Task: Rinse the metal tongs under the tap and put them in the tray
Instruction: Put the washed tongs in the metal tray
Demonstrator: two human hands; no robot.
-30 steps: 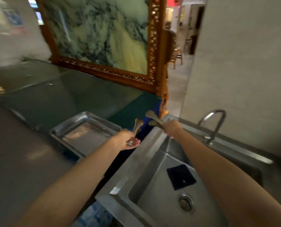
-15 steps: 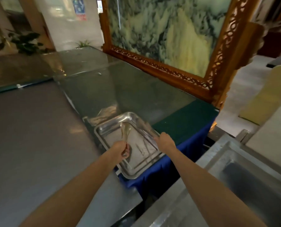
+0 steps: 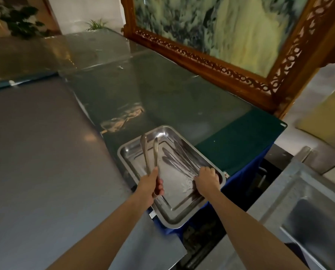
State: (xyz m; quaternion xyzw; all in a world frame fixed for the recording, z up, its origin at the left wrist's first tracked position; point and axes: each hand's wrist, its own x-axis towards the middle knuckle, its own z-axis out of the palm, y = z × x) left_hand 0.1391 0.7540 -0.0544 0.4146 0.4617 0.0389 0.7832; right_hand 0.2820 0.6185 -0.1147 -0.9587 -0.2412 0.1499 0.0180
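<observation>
We count two pairs of metal tongs, one tray, one sink and two bare hands. The left hand [image 3: 151, 185] is clenched round the joined end of the left-hand tongs [image 3: 155, 152], whose two arms splay apart and point away from us above the left rim of the tray [image 3: 162, 129]. The right-hand tongs [image 3: 177, 162] lie inside the tray, slanting towards its right rim and smeared by blur. The right hand [image 3: 206, 178] sits with curled fingers at their near end. We cannot tell whether it grasps them or has let go. The tray rests at the near corner of the green glass-topped table [image 3: 182, 98], just beside a steel counter [image 3: 36, 152]. The sink [image 3: 309, 221] is at our right.
</observation>
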